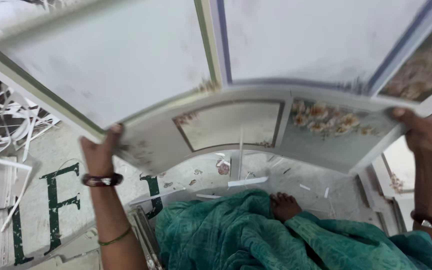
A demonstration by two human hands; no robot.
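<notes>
Holding a large white printed paper sheet (226, 125) with bordered panels and pale flower pictures, the left hand (101, 152) pinches its lower left edge while the right hand (426, 131) clasps the right edge. It arches up in front of the person, above a grey floor (66, 150) with dark green lettering. Green patterned cloth (236, 235) drapes the lap below, and white paper strips (6, 125) lie at left.

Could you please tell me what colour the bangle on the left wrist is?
Dark maroon bangle, seen in the head view.
</notes>
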